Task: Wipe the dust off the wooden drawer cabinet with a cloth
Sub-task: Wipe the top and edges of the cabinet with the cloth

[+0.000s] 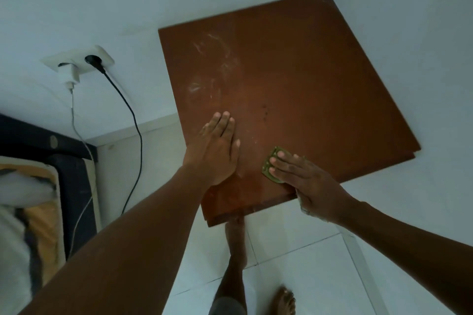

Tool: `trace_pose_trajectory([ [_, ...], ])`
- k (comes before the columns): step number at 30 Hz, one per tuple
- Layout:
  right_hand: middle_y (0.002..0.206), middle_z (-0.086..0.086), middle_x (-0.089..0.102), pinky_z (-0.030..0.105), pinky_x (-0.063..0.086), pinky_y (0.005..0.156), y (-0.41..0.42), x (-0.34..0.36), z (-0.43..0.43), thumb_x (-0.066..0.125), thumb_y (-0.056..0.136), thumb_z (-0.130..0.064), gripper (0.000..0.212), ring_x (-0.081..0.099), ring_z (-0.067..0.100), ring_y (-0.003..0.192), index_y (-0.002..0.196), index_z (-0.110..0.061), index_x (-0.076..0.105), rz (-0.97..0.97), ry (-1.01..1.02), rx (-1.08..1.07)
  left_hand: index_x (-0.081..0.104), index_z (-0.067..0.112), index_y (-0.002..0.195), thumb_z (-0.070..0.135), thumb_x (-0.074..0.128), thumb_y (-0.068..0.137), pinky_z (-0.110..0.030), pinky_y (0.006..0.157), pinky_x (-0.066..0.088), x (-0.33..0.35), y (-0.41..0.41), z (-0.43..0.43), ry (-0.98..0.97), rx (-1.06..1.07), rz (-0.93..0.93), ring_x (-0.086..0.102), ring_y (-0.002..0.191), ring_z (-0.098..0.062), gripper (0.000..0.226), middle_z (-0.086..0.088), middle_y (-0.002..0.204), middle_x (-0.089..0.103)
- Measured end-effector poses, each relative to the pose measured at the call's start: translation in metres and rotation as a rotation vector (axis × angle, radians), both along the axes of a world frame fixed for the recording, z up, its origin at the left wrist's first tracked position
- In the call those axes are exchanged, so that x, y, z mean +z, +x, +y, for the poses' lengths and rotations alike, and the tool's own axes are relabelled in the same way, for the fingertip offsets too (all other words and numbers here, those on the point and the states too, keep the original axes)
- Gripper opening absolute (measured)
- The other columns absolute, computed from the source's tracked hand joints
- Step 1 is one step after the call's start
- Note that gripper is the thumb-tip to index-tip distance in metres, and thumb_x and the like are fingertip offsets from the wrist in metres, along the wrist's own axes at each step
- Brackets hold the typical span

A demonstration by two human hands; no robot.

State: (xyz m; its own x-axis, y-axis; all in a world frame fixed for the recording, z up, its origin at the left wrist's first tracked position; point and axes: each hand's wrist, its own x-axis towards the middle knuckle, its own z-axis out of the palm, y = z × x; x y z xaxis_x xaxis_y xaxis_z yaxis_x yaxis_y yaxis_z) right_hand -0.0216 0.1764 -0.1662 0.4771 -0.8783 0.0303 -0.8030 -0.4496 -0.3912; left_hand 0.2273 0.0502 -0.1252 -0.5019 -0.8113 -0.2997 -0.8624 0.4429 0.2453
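Note:
The brown wooden cabinet top (pixel 294 79) fills the middle of the head view, set into a white wall corner. Pale dust smears mark its left half. My left hand (pixel 217 148) lies flat on the top near the front left edge, fingers together, holding nothing. My right hand (pixel 304 181) presses flat on a small green cloth (pixel 271 161) near the front edge; only the cloth's left part shows beyond my fingertips, and a pale bit shows under my palm.
A wall socket (pixel 79 61) with a white charger and a black plug sits left of the cabinet, cables hanging down. A bed with a dark frame (pixel 74 181) is at the lower left. My bare feet (pixel 284 302) stand on white floor tiles below.

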Motion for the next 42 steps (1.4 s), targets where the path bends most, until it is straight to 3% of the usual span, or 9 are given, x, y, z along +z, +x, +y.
trace_pose_trajectory([
  [4,0.157,-0.001,0.041,0.04,0.037,0.117,-0.001,0.007,0.046,0.072,0.066,0.02,0.09,0.029,0.017,0.151,0.144,-0.018,0.05,0.012,0.05,0.099,0.009,0.014,0.162,0.043,0.022,0.108,-0.033,0.122,0.0,0.004,0.01,0.046,0.076,0.06,0.022,-0.003,0.157,-0.02,0.063,-0.003,0.171,0.001],
  [8,0.146,0.006,0.054,0.031,0.052,0.103,0.01,0.044,0.04,0.074,0.062,0.021,0.091,0.055,0.02,0.133,0.142,-0.016,0.05,-0.072,0.145,0.118,0.011,0.014,0.161,0.043,0.022,0.108,-0.033,0.123,0.003,0.002,0.015,0.042,0.061,0.068,0.037,-0.002,0.157,-0.019,0.062,-0.002,0.171,0.003],
  [11,0.143,0.013,0.056,0.043,0.043,0.11,0.02,0.074,-0.023,0.06,0.079,0.02,0.07,0.057,0.033,0.129,0.142,-0.01,0.053,-0.117,0.128,-0.101,0.01,0.014,0.162,0.043,0.021,0.108,-0.033,0.124,0.005,0.003,0.018,0.019,0.055,0.042,0.033,-0.003,0.157,-0.017,0.061,-0.001,0.171,0.002],
  [15,0.143,0.015,0.057,0.038,0.04,0.111,0.025,0.086,-0.152,0.042,0.093,0.003,0.049,0.054,0.033,0.132,0.14,-0.007,0.055,-0.144,0.044,-0.322,0.009,0.016,0.162,0.045,0.02,0.108,-0.033,0.124,0.006,0.005,0.025,-0.033,0.041,0.022,0.011,-0.003,0.157,-0.017,0.062,0.0,0.171,0.003],
  [19,0.133,0.018,0.064,0.046,0.048,0.107,0.025,0.076,-0.273,0.027,0.081,-0.026,0.065,0.062,0.034,0.124,0.129,-0.003,0.064,-0.117,-0.076,-0.401,0.009,0.016,0.162,0.046,0.02,0.108,-0.035,0.126,0.008,0.004,0.031,-0.083,0.043,-0.001,0.025,-0.003,0.157,-0.018,0.063,0.0,0.171,0.004],
  [23,0.135,0.019,0.062,0.042,0.046,0.108,0.025,0.06,-0.352,0.041,0.077,-0.004,0.06,0.061,0.037,0.122,0.134,-0.006,0.061,-0.021,-0.081,-0.462,0.019,0.019,0.161,0.041,0.023,0.106,-0.039,0.125,0.021,-0.013,0.032,-0.095,0.023,0.057,0.128,0.0,0.157,-0.016,0.059,0.002,0.17,0.011],
  [26,0.149,0.016,0.05,0.037,0.034,0.117,0.031,0.041,-0.386,0.048,0.084,0.003,0.061,0.048,0.032,0.138,0.143,-0.01,0.051,0.034,0.004,-0.403,0.024,0.017,0.16,0.042,0.028,0.102,-0.04,0.126,0.019,-0.026,0.03,-0.087,-0.016,0.085,0.172,0.003,0.157,-0.018,0.064,-0.002,0.169,0.016],
  [30,0.165,0.003,0.023,0.049,0.019,0.123,0.034,0.007,-0.381,0.031,0.101,-0.028,0.056,0.016,0.023,0.154,0.157,-0.019,0.027,0.258,-0.015,-0.301,0.024,0.015,0.16,0.043,0.031,0.101,-0.041,0.126,0.018,-0.036,0.035,-0.088,-0.047,0.047,0.209,0.004,0.157,-0.02,0.065,-0.004,0.169,0.017],
  [42,0.167,-0.002,0.018,0.045,0.02,0.124,0.045,0.004,-0.224,0.027,0.106,-0.029,0.052,0.008,0.018,0.156,0.158,-0.022,0.023,0.272,-0.018,-0.05,0.034,0.01,0.156,0.037,0.027,0.093,-0.045,0.124,0.025,-0.03,0.035,-0.087,-0.065,0.057,0.223,0.015,0.156,-0.025,0.069,-0.008,0.166,0.027],
])
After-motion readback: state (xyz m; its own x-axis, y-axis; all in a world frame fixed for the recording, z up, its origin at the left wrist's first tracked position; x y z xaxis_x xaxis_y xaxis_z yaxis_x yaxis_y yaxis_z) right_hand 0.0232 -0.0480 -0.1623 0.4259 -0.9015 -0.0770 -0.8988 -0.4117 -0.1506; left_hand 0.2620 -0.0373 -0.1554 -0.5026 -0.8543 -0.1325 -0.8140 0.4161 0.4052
